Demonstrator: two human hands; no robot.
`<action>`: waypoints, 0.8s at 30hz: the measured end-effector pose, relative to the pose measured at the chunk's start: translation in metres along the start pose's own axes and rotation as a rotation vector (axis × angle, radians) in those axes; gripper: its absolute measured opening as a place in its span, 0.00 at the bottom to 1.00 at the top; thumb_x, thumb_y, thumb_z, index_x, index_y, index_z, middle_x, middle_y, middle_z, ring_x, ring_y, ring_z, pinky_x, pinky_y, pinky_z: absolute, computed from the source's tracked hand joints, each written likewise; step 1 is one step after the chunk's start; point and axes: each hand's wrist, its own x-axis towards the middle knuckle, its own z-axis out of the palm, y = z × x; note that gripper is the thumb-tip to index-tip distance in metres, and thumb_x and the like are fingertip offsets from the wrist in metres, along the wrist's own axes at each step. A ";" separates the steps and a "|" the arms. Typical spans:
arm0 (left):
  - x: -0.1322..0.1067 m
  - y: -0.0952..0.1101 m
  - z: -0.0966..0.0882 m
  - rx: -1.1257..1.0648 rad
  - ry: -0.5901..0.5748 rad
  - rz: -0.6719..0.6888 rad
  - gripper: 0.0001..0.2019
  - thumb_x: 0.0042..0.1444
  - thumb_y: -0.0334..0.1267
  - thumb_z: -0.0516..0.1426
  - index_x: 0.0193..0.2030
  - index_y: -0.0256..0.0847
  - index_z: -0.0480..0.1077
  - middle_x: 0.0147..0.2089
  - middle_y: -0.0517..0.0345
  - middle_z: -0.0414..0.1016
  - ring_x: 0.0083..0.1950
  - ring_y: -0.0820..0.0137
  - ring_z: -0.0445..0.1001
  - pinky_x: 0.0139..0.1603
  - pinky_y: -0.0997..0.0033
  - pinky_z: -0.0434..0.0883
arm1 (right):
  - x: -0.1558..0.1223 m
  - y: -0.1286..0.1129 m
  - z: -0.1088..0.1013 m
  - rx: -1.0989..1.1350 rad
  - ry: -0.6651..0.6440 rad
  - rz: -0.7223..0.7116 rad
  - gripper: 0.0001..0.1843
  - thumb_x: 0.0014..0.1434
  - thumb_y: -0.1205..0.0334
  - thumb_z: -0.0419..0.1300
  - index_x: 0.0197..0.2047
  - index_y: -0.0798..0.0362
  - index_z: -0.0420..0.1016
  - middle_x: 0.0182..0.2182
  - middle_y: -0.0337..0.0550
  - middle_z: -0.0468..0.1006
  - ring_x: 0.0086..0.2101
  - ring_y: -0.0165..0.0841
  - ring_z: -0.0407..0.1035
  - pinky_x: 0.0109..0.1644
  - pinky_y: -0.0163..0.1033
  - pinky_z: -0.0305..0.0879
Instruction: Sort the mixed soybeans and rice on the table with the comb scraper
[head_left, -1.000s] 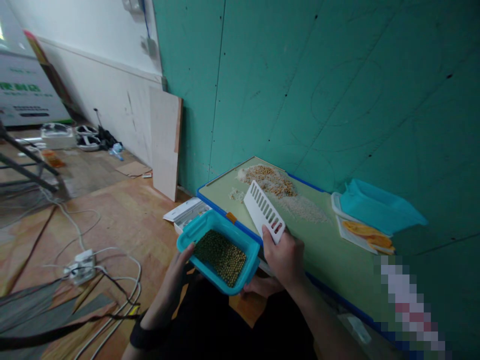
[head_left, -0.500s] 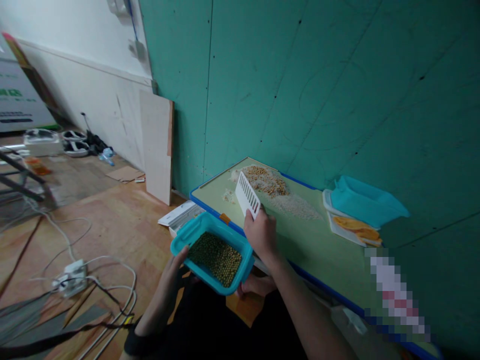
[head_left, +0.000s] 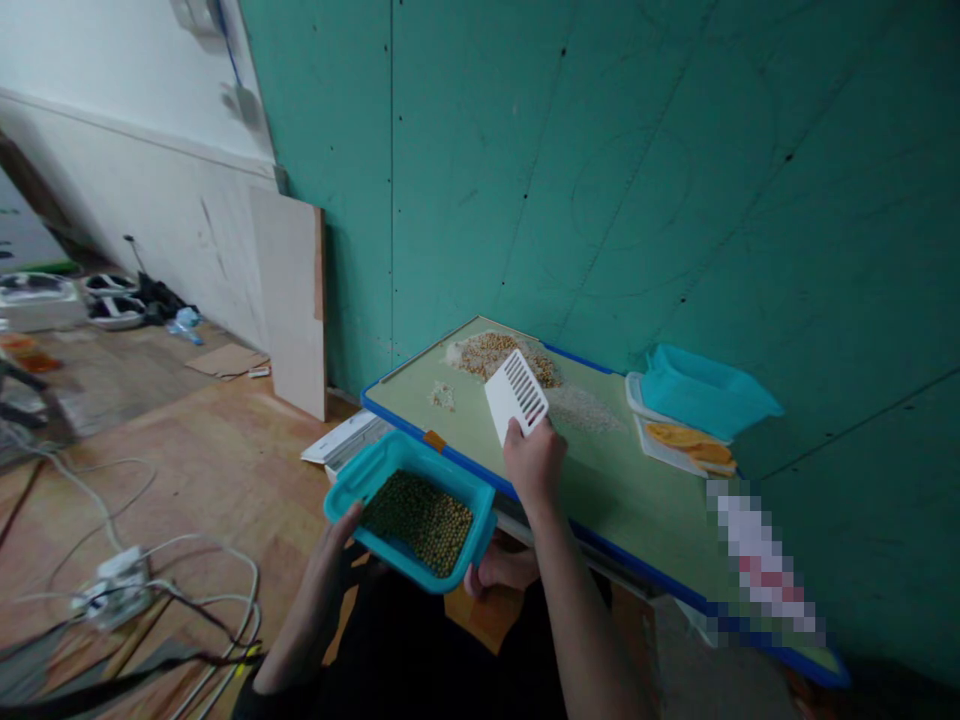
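Note:
My left hand (head_left: 330,560) grips the near left side of a teal plastic tub (head_left: 397,448), its thumb over the rim. Inside lie dark green beans (head_left: 397,505) on the left and yellowish beans (head_left: 448,530) on the right. A white slotted scraper (head_left: 504,408) is pinched in my right hand (head_left: 537,468), slots facing up and right, raised above the table. Beyond it, a mound of tan beans (head_left: 491,355) mixed with pale grains lies on the pale green tabletop (head_left: 637,510). Rice-like grains (head_left: 585,408) spread to the mound's right, and a small scatter (head_left: 442,396) sits left.
On the table's right are a second teal tub (head_left: 705,390), tipped, and a white tray (head_left: 664,450) with an orange cloth (head_left: 686,442). A green wall (head_left: 465,200) rises behind. Cables and a power strip (head_left: 120,585) lie on the floor at left. A board (head_left: 289,300) leans on the wall.
The scraper has turned in my right hand, showing more of its flat face, and shifted slightly right over the table. My left hand still holds the tub. The whole view has swung a little right.

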 end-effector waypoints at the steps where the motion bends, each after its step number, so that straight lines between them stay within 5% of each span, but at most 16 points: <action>1: 0.000 -0.001 0.000 -0.002 -0.007 0.007 0.35 0.48 0.59 0.66 0.60 0.45 0.72 0.51 0.46 0.80 0.40 0.58 0.81 0.33 0.61 0.79 | -0.001 0.006 -0.003 0.007 0.047 0.028 0.13 0.62 0.64 0.55 0.37 0.60 0.80 0.21 0.55 0.79 0.24 0.42 0.75 0.26 0.38 0.60; 6: 0.003 -0.003 -0.004 -0.019 -0.024 -0.010 0.37 0.48 0.59 0.67 0.62 0.44 0.71 0.51 0.45 0.79 0.41 0.57 0.82 0.35 0.60 0.80 | -0.007 0.039 -0.020 0.040 0.081 0.188 0.13 0.59 0.59 0.57 0.33 0.59 0.80 0.26 0.58 0.82 0.26 0.42 0.76 0.27 0.38 0.61; 13: 0.004 -0.002 -0.002 0.003 -0.004 -0.025 0.37 0.48 0.59 0.67 0.63 0.46 0.70 0.59 0.46 0.76 0.42 0.59 0.81 0.35 0.62 0.80 | -0.018 0.080 -0.045 0.019 0.047 0.230 0.17 0.59 0.53 0.57 0.34 0.59 0.79 0.28 0.61 0.83 0.28 0.44 0.77 0.30 0.40 0.64; 24: -0.023 0.009 0.018 0.079 -0.001 0.036 0.34 0.55 0.58 0.63 0.66 0.48 0.68 0.54 0.49 0.79 0.43 0.60 0.81 0.37 0.63 0.79 | 0.003 0.070 -0.042 -0.049 -0.143 0.260 0.12 0.61 0.61 0.59 0.39 0.60 0.80 0.35 0.61 0.84 0.34 0.42 0.78 0.35 0.38 0.63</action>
